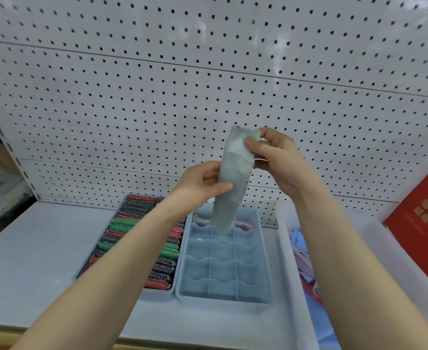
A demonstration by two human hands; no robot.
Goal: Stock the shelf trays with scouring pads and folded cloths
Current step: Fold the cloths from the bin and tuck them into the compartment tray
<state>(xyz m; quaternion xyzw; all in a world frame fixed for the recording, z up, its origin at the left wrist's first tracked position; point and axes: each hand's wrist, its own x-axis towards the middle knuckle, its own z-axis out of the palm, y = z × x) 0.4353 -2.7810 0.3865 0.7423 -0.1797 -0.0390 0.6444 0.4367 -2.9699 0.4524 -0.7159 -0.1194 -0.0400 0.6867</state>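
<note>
A pale green textured cloth [234, 178], folded into a long strip, hangs upright above the shelf. My right hand [276, 157] pinches its top end. My left hand [202, 183] grips its middle, thumb across the front. Below it stands a grey-blue divided tray [264, 251] with many small compartments; two folded cloths, one whitish [201, 219] and one pink [245, 225], lie in its back row. To its left a second tray [157, 295] is packed with red, green and dark glittery scouring pads [122, 224].
A translucent white bin [287, 258] at the right holds loose blue and pink cloths [300, 251]. A red box [420, 223] leans at the far right. White pegboard [157, 84] backs the grey shelf [31, 261].
</note>
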